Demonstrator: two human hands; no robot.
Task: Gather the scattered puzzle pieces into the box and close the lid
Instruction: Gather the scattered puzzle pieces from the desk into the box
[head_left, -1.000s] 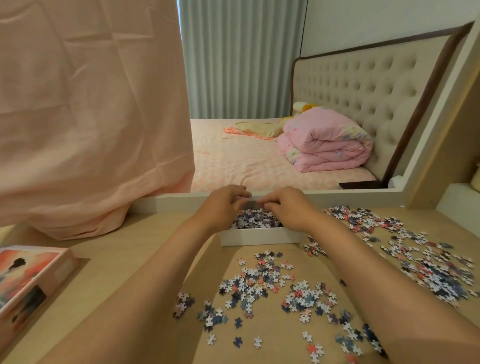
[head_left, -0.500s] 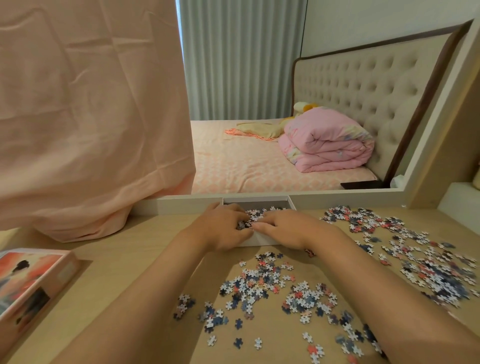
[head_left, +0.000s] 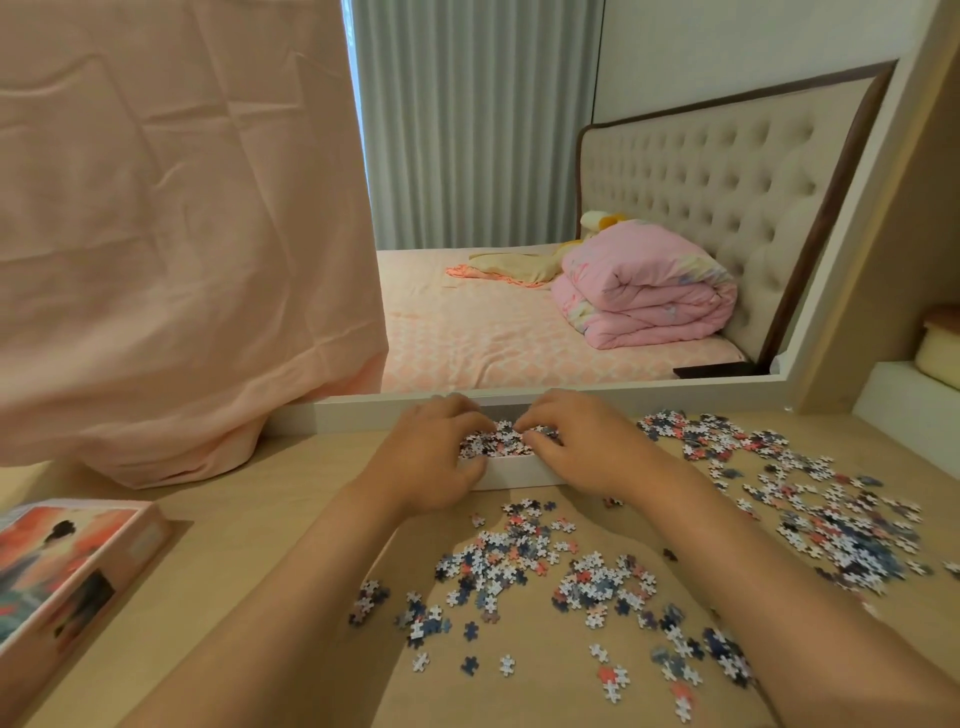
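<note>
Bare and curled, our left hand (head_left: 434, 457) rests on the near left corner of the shallow white cardboard box (head_left: 519, 470), its fingers bent down over the pieces inside; whether it pinches any piece we cannot tell, since the fingertips are hidden among them. Our right hand (head_left: 582, 444) mirrors it on the box's right side, fingers arched into the heap, and its grip is just as unclear. The two hands nearly meet over the middle of the box.

The box stands on the pale wooden tabletop (head_left: 249, 571), pushed up against the white frame of a large mirror (head_left: 519, 234) at the back. It holds a layer of small blue, white and pink puzzle pieces (head_left: 498, 441).

Just in front of the box, between our forearms, lies a loose scatter of puzzle pieces (head_left: 519, 566), and a wider spread (head_left: 810, 509) covers the tabletop to the right. Far left, near the edge, sits the printed pink box lid (head_left: 67, 561), picture side up, well apart from the box.

A peach cloth (head_left: 171, 234) hangs over the mirror's left part, its hem bunched on the tabletop.
</note>
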